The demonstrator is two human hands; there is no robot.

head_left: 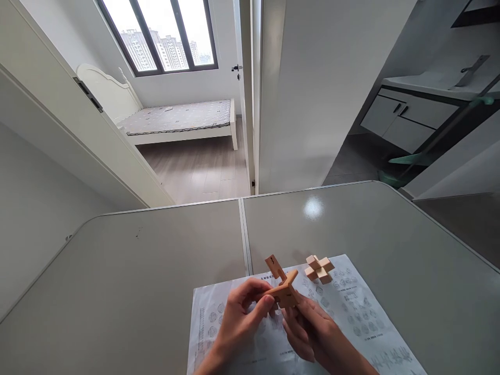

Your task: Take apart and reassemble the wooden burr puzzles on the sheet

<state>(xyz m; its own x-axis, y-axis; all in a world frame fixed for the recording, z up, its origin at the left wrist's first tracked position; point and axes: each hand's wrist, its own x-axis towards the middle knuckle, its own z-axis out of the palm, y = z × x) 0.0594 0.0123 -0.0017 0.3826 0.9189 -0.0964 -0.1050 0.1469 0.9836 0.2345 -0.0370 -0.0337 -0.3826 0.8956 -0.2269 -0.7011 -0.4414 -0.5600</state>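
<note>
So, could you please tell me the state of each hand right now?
Left hand: closed, holding the puzzle.
Right hand: closed, holding the same puzzle from below.

Printed sheet (pixel 351 317) lies on table (pixel 136 281) at near edge, right of table's centre seam. Small wooden cross puzzle (pixel 319 269) rests on sheet near its far edge. Left hand (pixel 240 317) and right hand (pixel 312 328) above sheet's near part, both gripping wooden puzzle assembly (pixel 283 289), left of and nearer than small cross. Bed (pixel 179 122) beyond table's far edge, through doorway.
</note>
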